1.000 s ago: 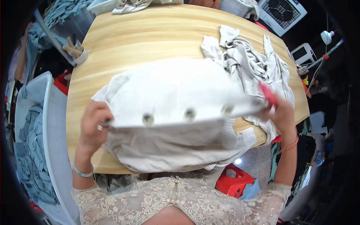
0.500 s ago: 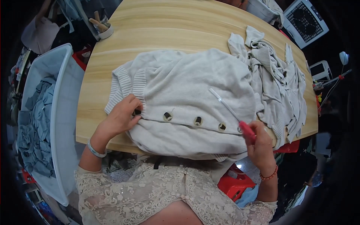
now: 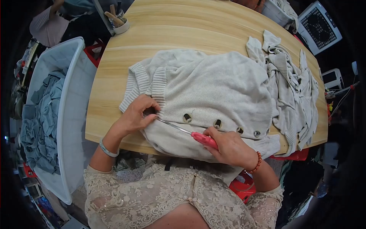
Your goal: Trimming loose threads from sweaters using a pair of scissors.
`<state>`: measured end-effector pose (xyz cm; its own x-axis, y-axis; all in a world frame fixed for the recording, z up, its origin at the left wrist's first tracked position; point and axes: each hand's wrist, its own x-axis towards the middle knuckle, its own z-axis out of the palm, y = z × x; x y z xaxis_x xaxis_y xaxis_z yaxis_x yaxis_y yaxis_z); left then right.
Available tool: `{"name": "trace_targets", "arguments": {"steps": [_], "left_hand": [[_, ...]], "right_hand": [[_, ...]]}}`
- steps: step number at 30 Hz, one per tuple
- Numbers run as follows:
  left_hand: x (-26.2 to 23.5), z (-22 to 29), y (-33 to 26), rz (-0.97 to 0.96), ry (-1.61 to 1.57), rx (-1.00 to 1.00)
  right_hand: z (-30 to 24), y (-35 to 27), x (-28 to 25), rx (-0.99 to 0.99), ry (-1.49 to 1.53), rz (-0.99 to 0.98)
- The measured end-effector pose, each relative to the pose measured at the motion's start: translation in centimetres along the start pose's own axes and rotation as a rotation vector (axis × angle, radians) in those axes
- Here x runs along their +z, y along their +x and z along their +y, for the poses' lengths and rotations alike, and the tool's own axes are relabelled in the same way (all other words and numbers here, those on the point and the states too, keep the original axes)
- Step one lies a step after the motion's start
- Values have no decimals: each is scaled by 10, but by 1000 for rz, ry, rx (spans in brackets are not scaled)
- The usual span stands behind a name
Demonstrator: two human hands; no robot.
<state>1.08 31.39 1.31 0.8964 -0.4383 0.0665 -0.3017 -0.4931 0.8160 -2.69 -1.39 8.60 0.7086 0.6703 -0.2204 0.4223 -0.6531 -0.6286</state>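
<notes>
Cream ribbed cardigan [image 3: 228, 84], pink-handled tool [image 3: 204, 140].

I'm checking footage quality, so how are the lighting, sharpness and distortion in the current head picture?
Head view: the wooden tabletop is fairly evenly lit, while the picture's corners fall to black; head view: ribbing on the cream knit sweater and the pink-handled tool look reasonably sharp; head view: the white plastic tub looks bowed, likely by the fisheye lens.

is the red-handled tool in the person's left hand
No, the right hand grips the red-handled tool, its thin shaft pointing toward the left hand.
</notes>
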Motion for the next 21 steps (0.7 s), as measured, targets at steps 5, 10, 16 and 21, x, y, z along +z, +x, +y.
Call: {"name": "trace_targets", "arguments": {"steps": [5,10,16,21], "left_hand": [[32,34,5,215,409,217],[71,40,34,16,22,117],[68,40,38,-96,-66,-68],[66,34,27,-59,-81,37]], "right_hand": [[2,-42,-17,116,69,100],[-1,-77,-23,312,-16,86],[5,-88,-6,339,-66,50],[12,-81,0,278,79,48]]}}
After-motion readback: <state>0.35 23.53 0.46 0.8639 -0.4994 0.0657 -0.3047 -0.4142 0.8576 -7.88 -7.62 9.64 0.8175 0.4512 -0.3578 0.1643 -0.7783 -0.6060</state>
